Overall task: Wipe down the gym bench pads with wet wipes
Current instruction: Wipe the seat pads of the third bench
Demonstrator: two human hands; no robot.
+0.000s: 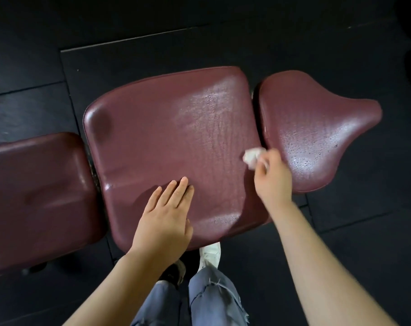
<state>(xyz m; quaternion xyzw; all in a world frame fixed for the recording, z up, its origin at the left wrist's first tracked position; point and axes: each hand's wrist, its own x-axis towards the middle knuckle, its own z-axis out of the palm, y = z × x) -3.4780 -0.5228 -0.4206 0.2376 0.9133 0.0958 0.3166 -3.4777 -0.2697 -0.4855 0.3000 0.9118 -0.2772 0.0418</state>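
Observation:
A dark red gym bench lies across the view as three pads. The large middle pad (157,137) shines wet on its right half. The narrow-tipped right pad (317,128) is also wet and glossy. The left pad (35,189) looks dry. My right hand (272,180) is closed on a crumpled white wet wipe (252,156), pressed on the middle pad's right edge by the gap between pads. My left hand (169,212) lies flat, fingers together, on the front part of the middle pad, holding nothing.
Black rubber floor mats (129,31) surround the bench. My legs in blue jeans (206,300) and shoes (210,252) stand just under the middle pad's near edge.

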